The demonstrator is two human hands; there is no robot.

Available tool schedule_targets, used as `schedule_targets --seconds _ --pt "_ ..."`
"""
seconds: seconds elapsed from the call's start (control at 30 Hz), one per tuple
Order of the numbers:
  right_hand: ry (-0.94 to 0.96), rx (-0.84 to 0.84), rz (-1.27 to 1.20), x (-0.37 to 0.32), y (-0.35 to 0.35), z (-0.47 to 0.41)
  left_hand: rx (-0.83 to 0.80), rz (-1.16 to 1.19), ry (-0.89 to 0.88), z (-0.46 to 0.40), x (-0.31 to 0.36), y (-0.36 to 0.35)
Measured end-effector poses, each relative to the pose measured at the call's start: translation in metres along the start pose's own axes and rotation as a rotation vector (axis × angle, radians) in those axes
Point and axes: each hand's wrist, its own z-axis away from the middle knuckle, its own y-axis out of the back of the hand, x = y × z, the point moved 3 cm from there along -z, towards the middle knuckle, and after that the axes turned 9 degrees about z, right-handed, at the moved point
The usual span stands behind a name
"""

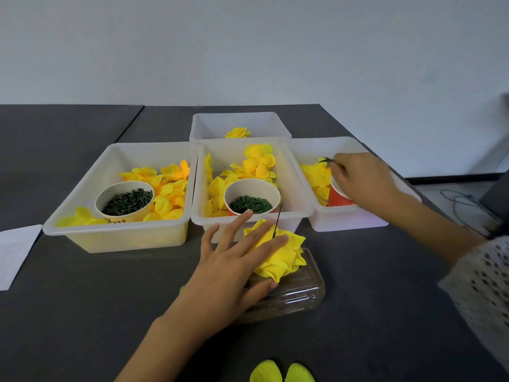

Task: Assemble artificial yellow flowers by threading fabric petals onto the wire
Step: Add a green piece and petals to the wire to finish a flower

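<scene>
Head view. The half-built yellow flower [283, 250] is pressed flat under the straight fingers of the left hand [237, 260], on a clear plastic box [300, 293] near the bench's front edge — presumably so the black wire [277, 220] stays upright through its centre. A small green piece [327, 160] is pinched by the right hand [360, 177] over the right tray [355, 223], beside a red cup [337, 199] — likely the next part to be threaded. Loose petals [316, 176] are kept sorted in the trays behind.
</scene>
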Motion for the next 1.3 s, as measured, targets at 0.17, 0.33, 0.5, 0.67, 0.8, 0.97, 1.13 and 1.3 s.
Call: schedule_targets --seconds 0.17,0.33,0.5,0.67,0.8,0.97,1.13,1.3 --pt "0.448 0.393 -0.329 -0.077 0.045 0.053 -0.005 0.004 -0.001 0.0 0.0 0.0" --pt "0.582 0.502 -0.223 -0.087 0.039 0.068 -0.013 -0.007 0.003 0.0 -0.001 0.0" --pt "0.651 0.553 -0.107 -0.087 0.042 0.065 -0.013 -0.015 0.013 0.001 -0.001 -0.001" --pt "0.701 0.515 -0.004 -0.086 0.045 0.062 -0.009 -0.001 0.022 0.001 0.0 -0.001" --pt "0.742 0.495 0.055 -0.087 0.049 0.062 -0.002 0.012 0.02 0.001 0.0 -0.001" --pt "0.771 0.478 0.109 -0.087 0.052 0.059 -0.005 0.022 0.021 0.001 0.0 -0.001" --pt "0.804 0.491 0.14 -0.085 0.056 0.06 0.003 0.022 0.017 0.002 0.0 -0.001" --pt "0.877 0.45 0.1 -0.089 0.052 0.063 0.006 0.02 0.017 0.002 0.0 -0.002"
